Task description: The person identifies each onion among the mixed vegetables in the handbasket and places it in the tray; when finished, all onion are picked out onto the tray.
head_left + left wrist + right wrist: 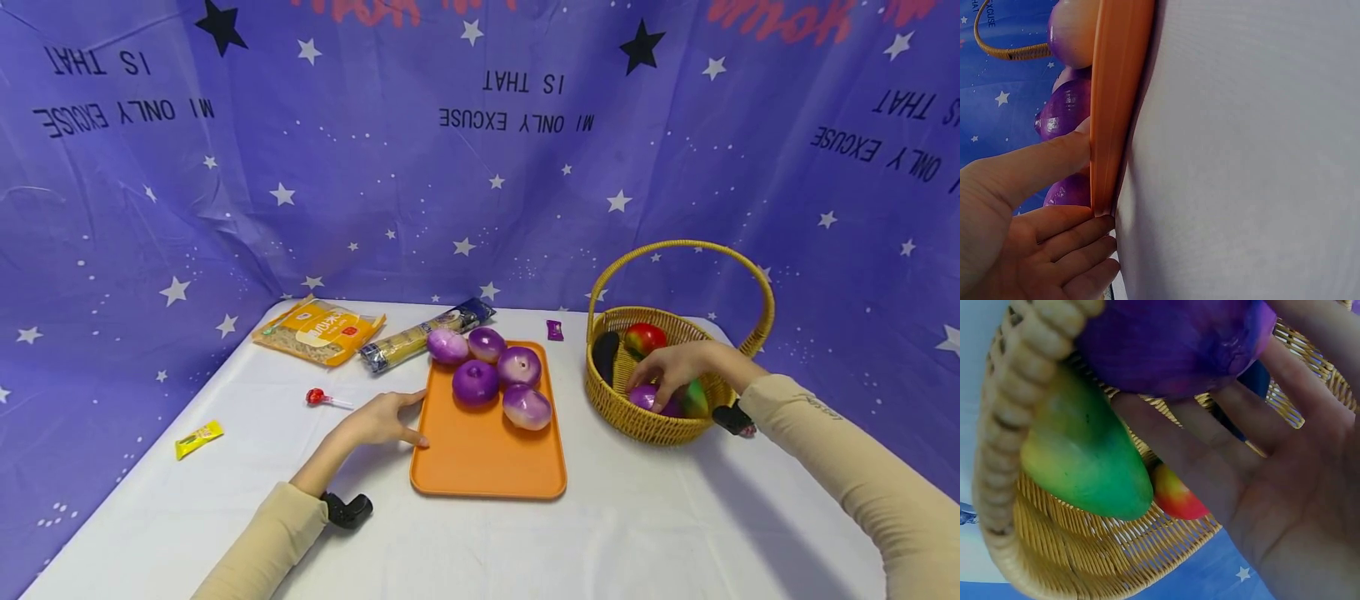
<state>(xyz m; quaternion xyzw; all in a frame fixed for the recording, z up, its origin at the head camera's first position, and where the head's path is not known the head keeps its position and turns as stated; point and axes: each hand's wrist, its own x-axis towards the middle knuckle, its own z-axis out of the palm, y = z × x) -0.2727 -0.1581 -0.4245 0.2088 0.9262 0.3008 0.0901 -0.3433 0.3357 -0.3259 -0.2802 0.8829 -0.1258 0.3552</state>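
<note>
In the head view my left hand (381, 419) rests at the left edge of an orange tray (480, 467). The left wrist view has its thumb reaching over the tray's rim (1112, 94), the other fingers fairly straight beside it. Several shiny purple onions (476, 382) sit on the tray's far half. My right hand (678, 368) reaches into a wicker basket (637, 423) and grips a purple onion (1166, 347), its fingers around the underside in the right wrist view. Beside that onion lies a green-yellow mango (1091, 453); a red-and-yellow fruit (645, 339) and a dark eggplant (605, 357) are also inside.
The basket's tall handle (681, 244) arches overhead. Behind the tray lie a noodle packet (423, 335) and an orange-labelled food bag (321, 331). A red lollipop (317, 397), a yellow wrapped candy (198, 439) and a purple one (554, 330) lie on the white tablecloth (615, 517).
</note>
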